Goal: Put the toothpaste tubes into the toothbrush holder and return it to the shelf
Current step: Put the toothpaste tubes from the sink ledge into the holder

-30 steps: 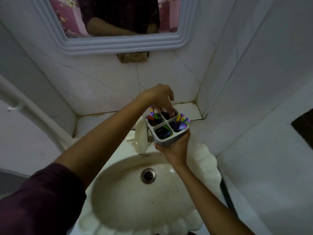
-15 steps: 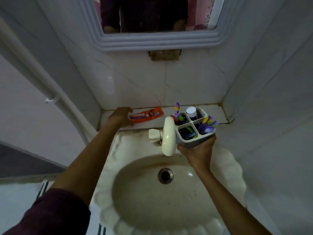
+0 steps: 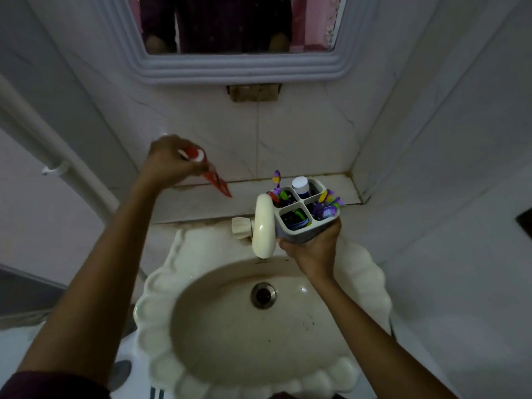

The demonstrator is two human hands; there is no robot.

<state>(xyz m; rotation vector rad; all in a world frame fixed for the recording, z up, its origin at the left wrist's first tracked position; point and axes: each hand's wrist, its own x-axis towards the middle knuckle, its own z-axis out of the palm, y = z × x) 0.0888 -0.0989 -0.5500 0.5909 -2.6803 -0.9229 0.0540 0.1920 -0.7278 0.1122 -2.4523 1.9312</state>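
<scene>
While the left hand (image 3: 169, 159) hangs above the shelf (image 3: 201, 203), its fingers are clamped on a red toothpaste tube (image 3: 214, 180), crimped end pointing down. The right hand (image 3: 312, 249) is wrapped around the base of the toothbrush holder (image 3: 305, 223) beside the tap (image 3: 263, 226), above the sink (image 3: 371, 272). Being light and soft, the tube should buckle if squeezed mid-body, so gripping near its stiff cap end looks best

One head-worn wide-angle view looks steeply down, from close above, at the sink (image 3: 161, 286); the far mirror (image 3: 239, 67) is probably cropped.
</scene>
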